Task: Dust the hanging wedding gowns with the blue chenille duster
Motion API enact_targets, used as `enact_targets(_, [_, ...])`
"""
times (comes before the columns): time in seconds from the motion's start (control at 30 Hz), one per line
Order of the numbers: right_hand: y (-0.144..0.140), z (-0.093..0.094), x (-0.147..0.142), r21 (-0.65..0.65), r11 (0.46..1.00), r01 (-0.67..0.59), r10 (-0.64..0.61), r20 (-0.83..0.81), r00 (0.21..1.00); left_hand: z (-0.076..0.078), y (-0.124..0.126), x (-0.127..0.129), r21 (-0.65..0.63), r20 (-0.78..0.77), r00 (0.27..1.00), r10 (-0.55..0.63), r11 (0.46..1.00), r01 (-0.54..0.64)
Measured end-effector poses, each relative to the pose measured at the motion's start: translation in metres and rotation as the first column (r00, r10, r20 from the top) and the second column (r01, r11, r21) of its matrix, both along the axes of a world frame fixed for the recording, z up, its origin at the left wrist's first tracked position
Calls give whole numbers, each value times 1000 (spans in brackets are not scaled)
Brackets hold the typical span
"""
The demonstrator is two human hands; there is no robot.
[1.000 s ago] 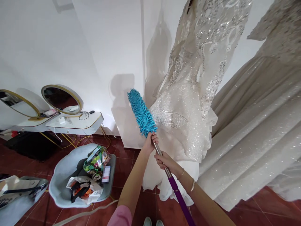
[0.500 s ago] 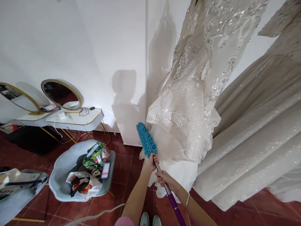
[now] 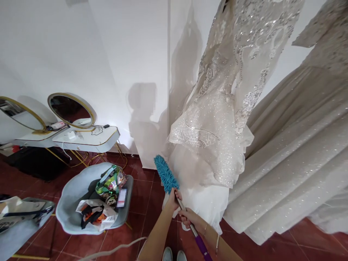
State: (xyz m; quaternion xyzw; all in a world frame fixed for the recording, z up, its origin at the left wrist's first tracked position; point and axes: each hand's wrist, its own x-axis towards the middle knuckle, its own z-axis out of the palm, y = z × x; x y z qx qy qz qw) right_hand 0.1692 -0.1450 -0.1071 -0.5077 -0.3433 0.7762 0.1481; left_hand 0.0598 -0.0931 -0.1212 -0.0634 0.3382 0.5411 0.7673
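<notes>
A red tiled floor point(image 3: 152, 188) carries a grey chair point(image 3: 73, 195) near its left side, holding snack bags point(image 3: 110, 181) and a white bag point(image 3: 95, 215). Two white vanity tables point(image 3: 89, 139) stand against the wall, with mirrors point(image 3: 71, 110) and what may be chargers.

I have swept the duster point(image 3: 165, 174) down from beside the gown's point(image 3: 217, 145) sparkly waist to its lower white skirt, and my left hand point(image 3: 174, 198) and right hand point(image 3: 187, 218) dropped with it.
</notes>
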Motion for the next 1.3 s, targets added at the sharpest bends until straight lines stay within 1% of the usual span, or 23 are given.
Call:
enact_targets(0.03, [1,7,-1,31,1000,1,0,-10,1000,12,3,-3,-48,-4,998,59,997,-59])
enact_targets(0.07, [4,16,-2,60,998,3,-2,-22,1000,26,6,-6,-42,-4,997,81,996,-81])
enact_targets(0.13, [10,36,-4,135,991,7,0,-49,999,61,14,-11,32,0,993,117,993,-117])
enact_targets(0.17, [13,49,-5,179,984,13,-1,-67,998,80,17,-13,91,-3,993,116,989,-115])
enact_targets(0.23, [18,76,-6,343,939,18,18,-104,994,119,22,-15,180,-33,997,67,982,-60])
enact_targets(0.3, [22,102,-5,428,903,26,27,-118,993,153,24,-14,290,-62,997,45,957,-26])
enact_targets(0.33, [24,113,-4,463,886,32,27,-121,992,167,25,-13,342,-70,997,30,940,-4])
enact_targets(0.4, [26,129,1,510,859,46,20,-123,992,188,26,-8,414,-97,995,-14,909,53])
enact_targets(0.43, [27,133,4,526,849,55,13,-124,992,194,27,-5,434,-113,993,-35,897,81])
enact_targets(0.5, [29,134,11,541,837,79,-10,-128,992,200,31,3,452,-137,988,-75,882,129])
enact_targets(0.53, [30,131,14,541,836,91,-23,-132,991,199,33,8,453,-141,986,-92,879,147])
enact_targets(0.6, [30,122,21,525,843,118,-53,-139,989,193,37,17,436,-134,983,-126,883,173])
enact_targets(0.7, [27,106,26,485,864,139,-88,-126,988,177,40,25,378,-104,982,-156,908,184])
enact_targets(0.8, [23,91,28,458,880,128,-96,-92,991,154,38,25,326,-56,986,-159,930,169])
enact_targets(0.93, [18,73,25,404,910,87,-77,-39,996,119,33,19,260,-18,993,-113,959,113])
enact_targets(1.03, [14,56,25,320,944,85,-81,-25,996,90,30,18,184,-14,995,-96,978,97])
enact_targets(1.13, [9,39,27,223,970,98,-98,-9,995,65,25,20,139,-19,995,-103,985,104])
enact_targets(1.2, [5,31,28,189,977,102,-105,4,994,51,21,22,120,-28,994,-104,987,106])
enact_targets(1.3, [-2,21,28,169,980,108,-113,18,993,35,15,22,81,-37,993,-111,990,114])
